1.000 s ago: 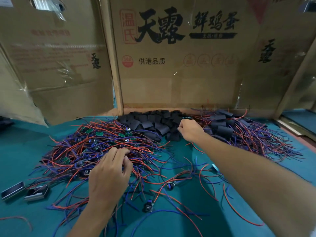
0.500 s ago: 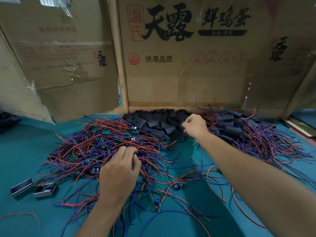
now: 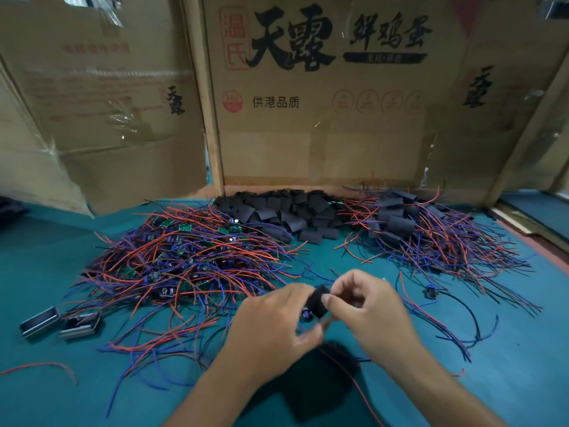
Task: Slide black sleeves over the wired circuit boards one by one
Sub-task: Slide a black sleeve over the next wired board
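At the far left of your bench (image 3: 46, 272) lie two small metal parts (image 3: 60, 322), side by side, with a stray red wire (image 3: 46, 366) nearer to you. To their right spreads the big tangle of boards (image 3: 184, 260), green boards scattered among red and blue leads. Behind it, against the cardboard wall (image 3: 323, 118), sits the heap of loose sleeves (image 3: 286, 214). Near the middle, your left hand (image 3: 271, 331) has its fingers curled, but what they pinch is blurred and I cannot tell it for sure; a red lead (image 3: 354, 383) runs down from between your hands. The sleeve (image 3: 317, 302) is held up off the bench between both hands, touching your left fingertips. Your right hand (image 3: 366, 306) pinches that sleeve, thumb on its near face, fingers curled round behind. A dark shadow lies on the bench under your wrists. At the right sits the pile of sleeved boards (image 3: 431, 238), leads fanning outward.
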Available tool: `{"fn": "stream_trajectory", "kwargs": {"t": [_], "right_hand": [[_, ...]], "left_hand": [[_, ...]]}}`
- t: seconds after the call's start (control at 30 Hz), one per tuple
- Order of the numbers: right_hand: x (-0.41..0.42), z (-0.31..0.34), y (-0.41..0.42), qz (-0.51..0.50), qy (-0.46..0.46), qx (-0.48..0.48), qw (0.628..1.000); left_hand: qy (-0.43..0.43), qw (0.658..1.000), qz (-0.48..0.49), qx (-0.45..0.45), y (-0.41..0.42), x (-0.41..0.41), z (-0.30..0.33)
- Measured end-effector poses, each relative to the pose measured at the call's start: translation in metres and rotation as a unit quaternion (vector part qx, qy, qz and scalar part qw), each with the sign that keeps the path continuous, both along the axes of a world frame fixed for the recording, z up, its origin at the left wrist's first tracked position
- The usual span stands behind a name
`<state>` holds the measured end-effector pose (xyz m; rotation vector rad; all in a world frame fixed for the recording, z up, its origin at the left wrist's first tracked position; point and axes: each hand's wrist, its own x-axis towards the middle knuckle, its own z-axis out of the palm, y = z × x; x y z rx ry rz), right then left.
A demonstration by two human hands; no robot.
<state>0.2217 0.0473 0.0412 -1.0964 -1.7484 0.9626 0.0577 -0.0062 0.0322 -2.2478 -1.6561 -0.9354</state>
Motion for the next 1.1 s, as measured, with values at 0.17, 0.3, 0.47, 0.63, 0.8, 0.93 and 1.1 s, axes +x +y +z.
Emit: {"fn": "stream_trajectory", "kwargs": {"t": [0.17,0.3,0.47,0.63,0.8,0.93,1.1], "right_hand": [[-0.001,-0.003,-0.001,0.043,0.063,-0.015,0.997],[0.002,-0.001,0.002,0.076,0.106,-0.026,0.991],[0.002,-0.002,0.001,0.047,0.104,-0.087,0.99],[-0.008,-0.004,-0.009,0.081,0.144,-0.099,0.981],[-0.004,0.002,-0.005,0.066,0.242,-0.097,0.963],[0.003,0.004,0.003,0.039,0.255,-0.094,0.961],[0.005,0.001,0.006,0.047,0.248,-0.092,0.963]], "left_hand": [[0.007,1.0,0.009,-0.016,-0.006,0.011,0.003],[-0.115,0.99,-0.017,-0.075,-0.004,0.01,0.001],[-0.223,0.972,-0.049,-0.053,0.001,0.011,-0.002],[-0.224,0.974,-0.027,-0.005,0.003,0.015,-0.01],[-0.226,0.97,-0.073,-0.043,-0.002,0.01,0.0],[-0.249,0.967,0.026,-0.038,0.024,-0.057,0.024],[0.005,0.965,0.244,-0.101,0.072,-0.178,0.055]]}}
